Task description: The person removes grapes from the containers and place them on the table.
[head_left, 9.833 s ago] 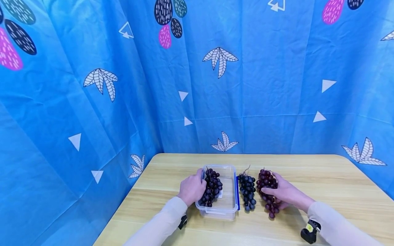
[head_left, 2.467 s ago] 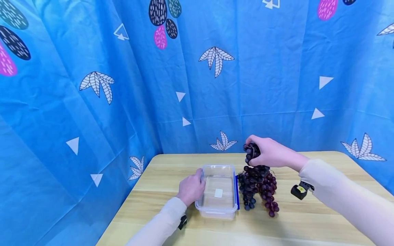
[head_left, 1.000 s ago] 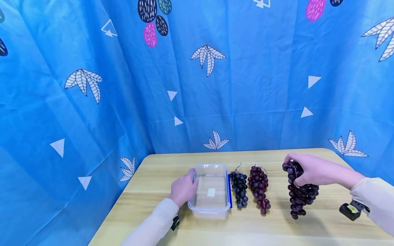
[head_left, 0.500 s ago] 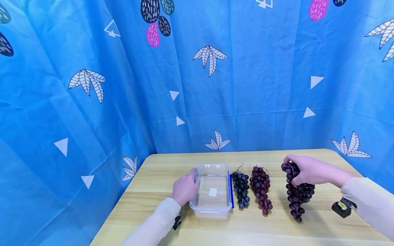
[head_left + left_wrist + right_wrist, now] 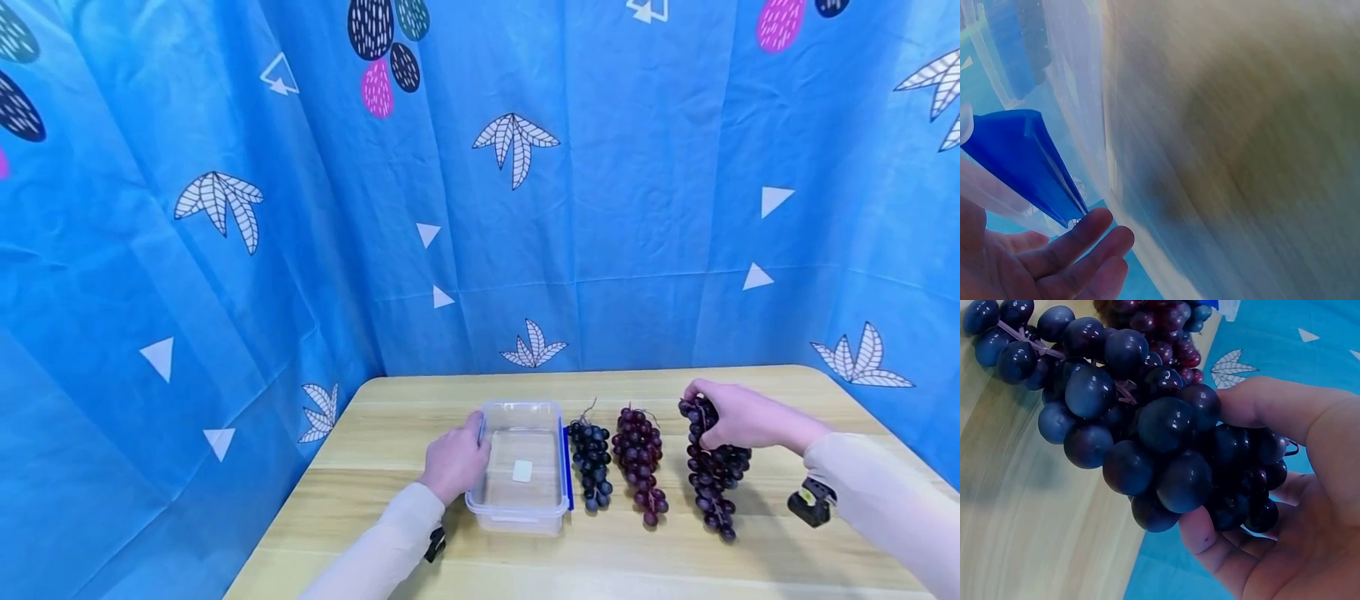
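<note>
A clear plastic container (image 5: 517, 518) with blue latches stands on the table, a small white square on its floor. My left hand (image 5: 454, 460) holds its left wall; in the left wrist view the fingertips touch the flipped-out blue latch (image 5: 1025, 159). At the far right of the row, my right hand (image 5: 738, 417) grips the upper part of a dark purple grape bunch (image 5: 708, 487). In the right wrist view, thumb and fingers wrap around those grapes (image 5: 1166, 425). Whether the bunch's lower tip touches the table is unclear. A black grape bunch (image 5: 591, 462) and a red grape bunch (image 5: 639, 458) lie between.
The light wood table (image 5: 390, 417) has rounded far corners. A blue patterned curtain (image 5: 637, 208) hangs behind it and along the left side. The black bunch lies close against the container's right blue latch (image 5: 567, 468).
The purple bunch has left the container, passed over the two other bunches and come down to their right in my right hand, lately drifting slightly left. My left hand stays on the container.
</note>
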### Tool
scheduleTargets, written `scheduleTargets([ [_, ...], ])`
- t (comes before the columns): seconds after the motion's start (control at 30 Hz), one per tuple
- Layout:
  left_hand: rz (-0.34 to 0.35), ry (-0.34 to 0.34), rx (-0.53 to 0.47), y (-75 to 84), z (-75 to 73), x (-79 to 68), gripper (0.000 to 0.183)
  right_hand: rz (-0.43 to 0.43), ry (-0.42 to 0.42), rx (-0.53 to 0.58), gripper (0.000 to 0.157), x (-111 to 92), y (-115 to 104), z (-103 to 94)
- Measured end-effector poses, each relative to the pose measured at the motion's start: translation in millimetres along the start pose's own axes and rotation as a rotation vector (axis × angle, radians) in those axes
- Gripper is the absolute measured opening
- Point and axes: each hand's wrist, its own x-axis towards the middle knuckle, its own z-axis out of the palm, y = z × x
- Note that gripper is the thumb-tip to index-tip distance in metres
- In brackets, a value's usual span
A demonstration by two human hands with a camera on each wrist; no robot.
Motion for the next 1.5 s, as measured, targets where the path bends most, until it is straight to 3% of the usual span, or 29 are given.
scheduleTargets([
  [0.3, 0.007, 0.016, 0.035, -1.7, 2.7, 0.6, 0.049, 0.017, 0.008, 0.02, 0.063, 14.2, 9.1, 9.7],
  [1.23, -0.009, 0.009, 0.005, 0.4, 4.0, 1.5, 0.051, 0.093, -0.031, 0.112, 0.065, 46.7, 33.5, 35.2],
  [1.5, -0.005, 0.015, 0.007, -0.9, 4.5, 1.0, 0.051, 0.089, -0.02, 0.079, 0.066, 53.8, 41.0, 42.2],
])
